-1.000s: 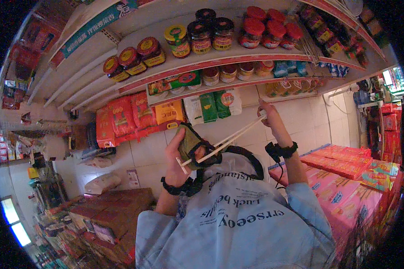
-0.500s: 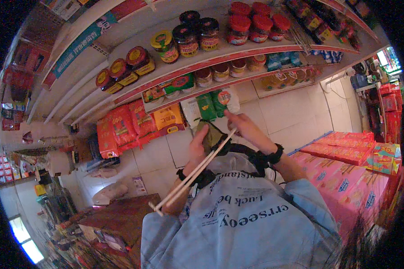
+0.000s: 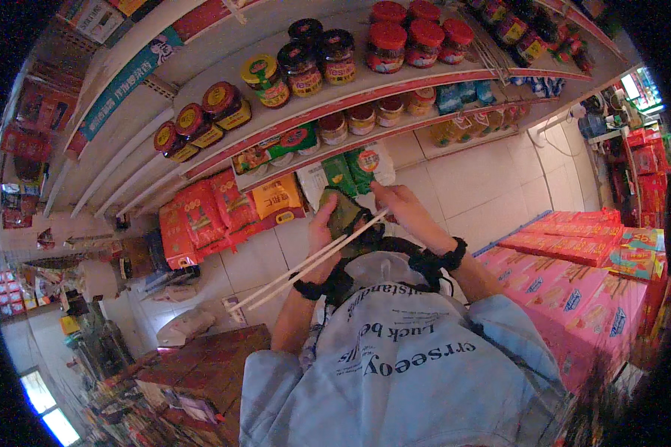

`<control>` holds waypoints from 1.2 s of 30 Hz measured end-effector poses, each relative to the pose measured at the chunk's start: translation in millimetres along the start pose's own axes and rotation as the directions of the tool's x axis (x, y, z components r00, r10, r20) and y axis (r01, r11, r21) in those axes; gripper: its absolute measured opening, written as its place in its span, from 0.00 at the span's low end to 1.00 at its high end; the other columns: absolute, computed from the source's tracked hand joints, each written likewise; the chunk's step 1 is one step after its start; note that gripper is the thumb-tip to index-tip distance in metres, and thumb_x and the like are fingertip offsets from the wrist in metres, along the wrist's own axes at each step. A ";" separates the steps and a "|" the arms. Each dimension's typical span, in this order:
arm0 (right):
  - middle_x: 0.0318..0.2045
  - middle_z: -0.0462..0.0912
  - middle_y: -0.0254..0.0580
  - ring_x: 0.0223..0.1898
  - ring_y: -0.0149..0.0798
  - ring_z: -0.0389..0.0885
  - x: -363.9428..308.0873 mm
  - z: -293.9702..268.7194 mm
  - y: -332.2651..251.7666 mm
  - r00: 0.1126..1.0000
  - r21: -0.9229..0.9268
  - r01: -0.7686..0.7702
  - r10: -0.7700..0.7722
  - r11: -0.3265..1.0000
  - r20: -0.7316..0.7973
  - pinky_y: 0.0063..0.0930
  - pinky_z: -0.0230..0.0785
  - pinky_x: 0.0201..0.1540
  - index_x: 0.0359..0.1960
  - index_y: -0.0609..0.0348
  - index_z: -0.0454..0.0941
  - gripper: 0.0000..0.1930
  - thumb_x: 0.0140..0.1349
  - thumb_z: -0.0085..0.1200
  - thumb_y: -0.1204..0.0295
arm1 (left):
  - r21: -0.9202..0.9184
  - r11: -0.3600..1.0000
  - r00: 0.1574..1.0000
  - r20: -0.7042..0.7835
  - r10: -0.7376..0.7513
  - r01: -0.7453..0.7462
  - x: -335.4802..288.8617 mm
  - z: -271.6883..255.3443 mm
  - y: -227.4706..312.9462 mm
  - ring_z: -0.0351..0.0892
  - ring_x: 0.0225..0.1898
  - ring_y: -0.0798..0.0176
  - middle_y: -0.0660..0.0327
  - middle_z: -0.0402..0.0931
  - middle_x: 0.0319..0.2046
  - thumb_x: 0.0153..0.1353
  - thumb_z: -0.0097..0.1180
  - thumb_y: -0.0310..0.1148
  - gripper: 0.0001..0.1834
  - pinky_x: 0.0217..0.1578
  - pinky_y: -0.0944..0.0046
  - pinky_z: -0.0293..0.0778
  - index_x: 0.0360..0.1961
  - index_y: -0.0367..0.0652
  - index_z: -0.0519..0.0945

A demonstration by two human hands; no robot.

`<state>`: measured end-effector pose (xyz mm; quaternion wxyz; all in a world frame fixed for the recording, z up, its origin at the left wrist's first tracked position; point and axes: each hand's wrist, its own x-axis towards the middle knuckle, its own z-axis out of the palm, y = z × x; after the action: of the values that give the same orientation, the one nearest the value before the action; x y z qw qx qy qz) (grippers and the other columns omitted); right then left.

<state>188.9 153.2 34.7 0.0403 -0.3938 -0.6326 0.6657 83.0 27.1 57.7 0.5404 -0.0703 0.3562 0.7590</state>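
Observation:
Near the middle of the head view my two hands face each other in front of my chest. My left hand [image 3: 322, 229] is closed on a dark olive-green cloth [image 3: 341, 214], its thumb on top. My right hand [image 3: 404, 207] pinches the near ends of a pair of long, thin, pale chopsticks [image 3: 313, 264]. Their far ends point down and left, past my left wrist, slightly apart. Black bands sit round both wrists. What lies in the dark folds between the hands cannot be made out.
Shelves [image 3: 291, 119] ahead carry jars with red, yellow and black lids. Red and orange packets [image 3: 216, 212] lie below, beside green and white bags [image 3: 354, 171]. Stacked pink cartons [image 3: 559, 298] stand to my right, with red boxes on top. A brown wooden box [image 3: 194, 365] is at lower left.
The chopsticks have swung to a flatter slant, their far ends rising and moving left. The olive-green cloth sits a little higher between my hands.

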 end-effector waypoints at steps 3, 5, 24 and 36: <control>0.14 0.65 0.26 0.16 0.22 0.60 4.6 -24.9 2.8 0.987 0.017 0.147 -0.146 0.989 -0.074 0.15 0.51 0.18 0.18 0.57 0.68 0.18 0.55 0.46 0.56 | -0.001 1.000 1.000 -0.001 0.010 -0.010 -9.9 -10.7 14.3 0.73 0.22 0.65 0.62 0.71 0.23 0.58 0.45 0.39 0.10 0.22 0.69 0.71 0.28 0.44 0.70; 0.17 0.67 0.27 0.19 0.23 0.63 6.8 -47.4 2.6 0.983 0.014 0.146 -0.144 0.989 -0.115 0.17 0.54 0.21 0.25 0.60 0.71 0.16 0.56 0.46 0.58 | -0.022 0.999 0.988 -0.152 0.027 -0.030 -9.1 -21.7 19.9 0.71 0.20 0.66 0.63 0.69 0.20 0.57 0.45 0.40 0.10 0.21 0.69 0.70 0.27 0.45 0.69; 0.22 0.67 0.30 0.26 0.24 0.64 7.1 -79.6 0.7 0.701 0.001 0.638 -0.580 0.770 -0.414 0.18 0.58 0.29 0.24 0.59 0.68 0.10 0.59 0.42 0.68 | -0.214 0.970 0.993 -0.052 0.108 -0.117 -26.9 -50.8 17.1 0.55 0.12 0.71 0.66 0.58 0.13 0.58 0.42 0.43 0.14 0.15 0.74 0.56 0.26 0.43 0.69; 0.15 0.60 0.26 0.17 0.18 0.55 -10.2 -78.5 12.2 0.721 0.160 0.459 -0.260 0.874 -0.643 0.14 0.43 0.17 0.17 0.51 0.63 0.12 0.57 0.38 0.64 | -0.102 0.936 0.931 -0.187 0.314 -0.337 -29.7 -63.1 19.7 0.72 0.36 0.62 0.58 0.72 0.32 0.58 0.44 0.42 0.18 0.40 0.64 0.70 0.43 0.40 0.69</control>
<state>246.4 208.8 37.6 0.4302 -0.4411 -0.5393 0.5741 60.4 -38.0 35.0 0.3691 -0.1096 0.3562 0.8514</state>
